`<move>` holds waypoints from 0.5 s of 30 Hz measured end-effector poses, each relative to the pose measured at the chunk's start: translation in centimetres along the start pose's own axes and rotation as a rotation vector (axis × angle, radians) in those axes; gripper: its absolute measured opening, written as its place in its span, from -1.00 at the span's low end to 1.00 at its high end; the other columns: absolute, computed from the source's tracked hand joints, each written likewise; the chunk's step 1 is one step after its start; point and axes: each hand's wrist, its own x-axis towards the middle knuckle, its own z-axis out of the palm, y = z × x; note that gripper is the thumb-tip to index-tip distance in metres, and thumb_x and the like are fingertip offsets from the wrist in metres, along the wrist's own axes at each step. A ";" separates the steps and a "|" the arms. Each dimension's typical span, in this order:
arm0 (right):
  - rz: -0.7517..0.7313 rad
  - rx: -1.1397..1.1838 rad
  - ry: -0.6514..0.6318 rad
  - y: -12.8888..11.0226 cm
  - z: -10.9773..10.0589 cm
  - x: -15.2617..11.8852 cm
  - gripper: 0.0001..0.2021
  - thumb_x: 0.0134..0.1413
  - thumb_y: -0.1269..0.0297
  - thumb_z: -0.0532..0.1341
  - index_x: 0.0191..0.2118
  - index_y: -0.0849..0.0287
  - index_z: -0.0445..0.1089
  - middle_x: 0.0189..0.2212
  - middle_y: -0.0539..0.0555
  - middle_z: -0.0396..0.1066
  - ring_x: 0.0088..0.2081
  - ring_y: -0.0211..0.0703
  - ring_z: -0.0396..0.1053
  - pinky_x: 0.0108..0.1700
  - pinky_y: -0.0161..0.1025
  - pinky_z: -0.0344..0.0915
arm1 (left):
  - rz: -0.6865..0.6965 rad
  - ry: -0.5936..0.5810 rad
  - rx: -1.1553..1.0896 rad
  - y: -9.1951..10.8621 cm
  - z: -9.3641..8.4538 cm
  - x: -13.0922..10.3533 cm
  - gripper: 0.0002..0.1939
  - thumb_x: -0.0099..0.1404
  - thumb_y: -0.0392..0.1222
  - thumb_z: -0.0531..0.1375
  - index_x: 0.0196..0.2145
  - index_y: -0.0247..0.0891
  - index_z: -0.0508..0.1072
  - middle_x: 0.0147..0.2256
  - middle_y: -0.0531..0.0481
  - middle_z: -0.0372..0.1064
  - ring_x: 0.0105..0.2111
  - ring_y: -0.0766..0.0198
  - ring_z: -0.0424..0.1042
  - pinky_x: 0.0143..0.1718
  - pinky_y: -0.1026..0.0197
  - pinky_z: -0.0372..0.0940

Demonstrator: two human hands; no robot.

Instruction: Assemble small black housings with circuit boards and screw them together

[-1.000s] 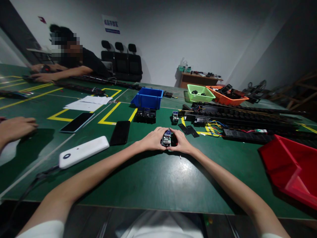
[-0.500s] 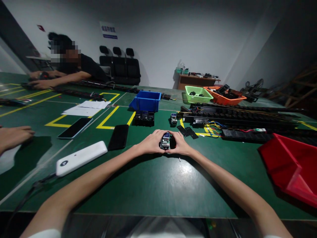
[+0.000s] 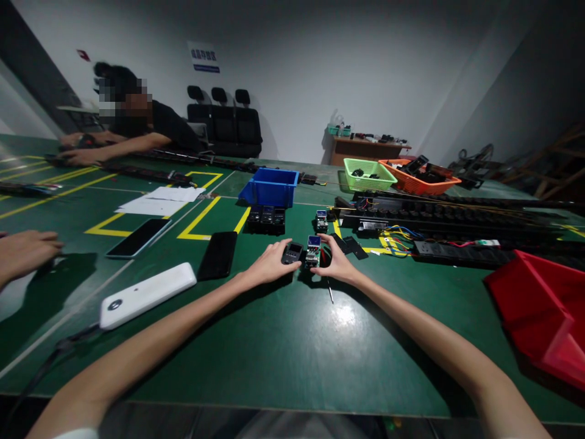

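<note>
My left hand point(image 3: 267, 265) is closed on a black plastic housing point(image 3: 293, 252), thumb at its near side and fingers over the far side. A small gap to the right of it, my right hand point(image 3: 340, 266) grips a circuit board module point(image 3: 313, 251) with a blue-purple screen at its top. By the right palm something red and black shows, partly hidden, and a thin metal shaft point(image 3: 331, 292) sticks out below toward me. A similar module point(image 3: 321, 220) stands just beyond, and several black housings point(image 3: 265, 219) sit together in front of a blue bin point(image 3: 273, 186).
Flat black pieces point(image 3: 354, 247) and long black strips with wires point(image 3: 457, 250) lie right. A red bin point(image 3: 543, 323) stands near right. Leftward are a black phone point(image 3: 218, 255), a white power bank point(image 3: 148, 296) and another person's hand point(image 3: 30, 253). A co-worker point(image 3: 169, 125) leans over the far left.
My hands have moved apart from being pressed together around the module. The black housing now shows in my left hand, separate from the module in my right. More of the metal shaft is visible.
</note>
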 end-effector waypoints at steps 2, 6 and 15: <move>-0.002 0.007 0.014 0.2 0.0 0.4 -0.09 -0.23 0.16 0.45 0.25 0.07 0.01 0.19 0.21 0.16 0.19 0.09 0.19 0.25 0.07 0.14 | -0.054 -0.054 -0.013 0.1 -0.4 0.3 -0.29 0.15 -0.01 0.23 0.22 -0.16 0.15 -0.04 -0.20 0.40 -0.02 -0.06 0.41 0.00 -0.01 0.29; 0.017 0.002 0.086 0.4 0.0 1.1 -0.10 -0.21 0.15 0.43 0.26 0.07 0.01 0.20 0.21 0.15 0.18 0.10 0.21 0.24 0.09 0.15 | -0.113 0.003 -0.179 0.3 -1.4 1.4 -0.40 0.05 -0.15 0.29 0.08 -0.16 0.32 -0.12 -0.14 0.47 -0.10 -0.01 0.47 -0.06 0.06 0.32; 0.067 0.112 0.207 0.4 0.0 0.8 -0.10 -0.12 0.09 0.41 0.29 0.06 -0.06 0.24 0.25 0.10 0.18 0.07 0.22 0.18 0.04 0.26 | -0.517 -0.143 -1.421 1.2 0.4 3.2 -0.70 0.19 -0.11 0.18 -0.19 -0.38 0.46 -0.34 -0.17 0.53 -0.41 0.22 0.53 -0.43 0.26 0.41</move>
